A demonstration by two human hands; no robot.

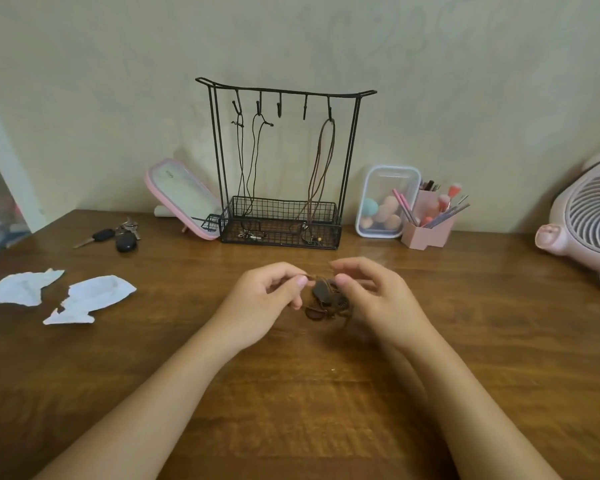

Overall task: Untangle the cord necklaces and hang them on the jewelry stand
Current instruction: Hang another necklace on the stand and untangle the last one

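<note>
- pinches a strand of the tangled brown necklace between thumb and forefinger of the left hand, remaining fingers curled underneath.
- pinches the same bundle from the opposite side with the right hand, thumb and forefinger closed on the cord (so both hands grasping it, neither released).
- keeps the bundle low over the middle of the wooden table, in front of the jewelry stand and well apart from it; cannot tell whether the lowest loop touches the wood.
- at the back of the table, by the wall: the black wire stand, upright, with five hooks under its top bar and a mesh basket at its base.
- on the leftmost hook, a first black cord necklace; on the next hook, a second black cord necklace; on the rightmost hook, a hung brown cord necklace.
- lower ends of all three down inside the basket, small pendants on its floor.
- just left of the stand, a pink-framed mirror tilted back; further left, a bunch of keys.
- near the left edge, two torn paper scraps, flat on the wood.
- right of the stand, a clear box of makeup sponges, touching a pink brush holder.
- at the far right, a pink fan, partly out of frame.
</note>
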